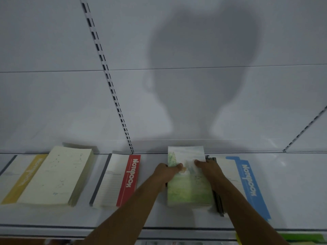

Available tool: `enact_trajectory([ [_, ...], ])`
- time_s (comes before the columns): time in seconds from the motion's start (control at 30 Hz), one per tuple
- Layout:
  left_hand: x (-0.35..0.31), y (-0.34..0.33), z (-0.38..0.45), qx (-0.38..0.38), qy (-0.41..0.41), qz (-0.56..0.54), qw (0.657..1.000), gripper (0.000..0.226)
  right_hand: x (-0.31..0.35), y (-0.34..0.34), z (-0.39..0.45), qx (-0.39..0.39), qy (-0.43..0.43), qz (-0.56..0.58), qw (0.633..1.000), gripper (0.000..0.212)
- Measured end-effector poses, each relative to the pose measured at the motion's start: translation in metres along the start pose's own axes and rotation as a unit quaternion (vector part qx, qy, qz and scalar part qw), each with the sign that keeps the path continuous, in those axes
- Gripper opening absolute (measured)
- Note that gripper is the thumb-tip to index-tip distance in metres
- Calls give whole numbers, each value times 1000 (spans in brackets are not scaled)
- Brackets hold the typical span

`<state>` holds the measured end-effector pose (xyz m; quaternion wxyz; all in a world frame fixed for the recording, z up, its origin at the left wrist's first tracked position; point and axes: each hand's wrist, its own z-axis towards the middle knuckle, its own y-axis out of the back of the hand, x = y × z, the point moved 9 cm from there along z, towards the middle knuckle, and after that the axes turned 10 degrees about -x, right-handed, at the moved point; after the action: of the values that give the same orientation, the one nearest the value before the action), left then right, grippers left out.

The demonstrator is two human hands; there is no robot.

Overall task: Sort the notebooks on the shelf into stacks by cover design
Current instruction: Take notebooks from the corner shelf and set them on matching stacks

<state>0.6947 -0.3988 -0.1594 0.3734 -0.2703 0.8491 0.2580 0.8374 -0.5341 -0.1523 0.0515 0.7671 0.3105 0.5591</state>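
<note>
We're gripping the green landscape notebook stack mid-shelf: left hand and right hand curling round its side edges, thumbs on the cover. Shelf is also holding yellow-band, cream, red-band and blue-band notebooks.

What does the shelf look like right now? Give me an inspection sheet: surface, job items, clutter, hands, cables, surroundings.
Surface: white shelf, flat, dim light.
Job's things: green notebooks, a stack at centre; red notebook to its left; cream stack further left, overlapping a yellow notebook; blue notebook on the right, partly under the right arm.
Clutter: dark object between the green and blue notebooks; cannot tell what it is.
Hands: left hand and right hand grip the green stack's sides, thumbs on the cover.
Cables: nothing seen.
Surroundings: white back panel with slotted rail; the person's shadow on it; a lower shelf edge below.
</note>
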Motion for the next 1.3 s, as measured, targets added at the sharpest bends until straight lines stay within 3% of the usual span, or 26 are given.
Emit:
enact_trajectory([
  [0.1, -2, -1, 1, -19, -16, 30, 999, 64, 4, 9, 7, -22, 55, -84, 995, 46],
  [0.3, -2, -5, 3, -50, -39, 22, 998, 89, 15, 13, -1, -29, 90, -121, 988, 48],
  [0.43, 0, 3, -3, -80, -48, 47, 995, 107, 24, 56, -10, -130, 111, -74, 982, 40],
  [0.5, -10, 14, -18, -137, -66, 81, 985, 96, 13, 92, -3, -198, 86, -63, 974, 46],
  [0.6, -52, 26, -47, -239, -215, 94, 942, 48, -31, 133, 7, -253, -53, -144, 955, 62],
  [0.67, -80, 14, -69, -233, -310, 115, 914, 34, -54, 136, 4, -232, -118, -177, 949, 64],
  [0.73, -96, -9, -85, -202, -364, 146, 897, 30, -65, 128, 1, -216, -126, -169, 953, 63],
  [0.93, -63, -88, -97, -59, -368, 355, 857, 41, -76, 135, 3, -217, -127, -36, 967, 50],
  [1.1, -47, -97, -96, -75, -374, 409, 829, 39, -85, 134, 16, -105, -162, 36, 980, 52],
  [1.3, -56, -101, -92, -133, -335, 416, 835, 32, -76, 127, 27, 32, -104, 69, 992, 41],
])
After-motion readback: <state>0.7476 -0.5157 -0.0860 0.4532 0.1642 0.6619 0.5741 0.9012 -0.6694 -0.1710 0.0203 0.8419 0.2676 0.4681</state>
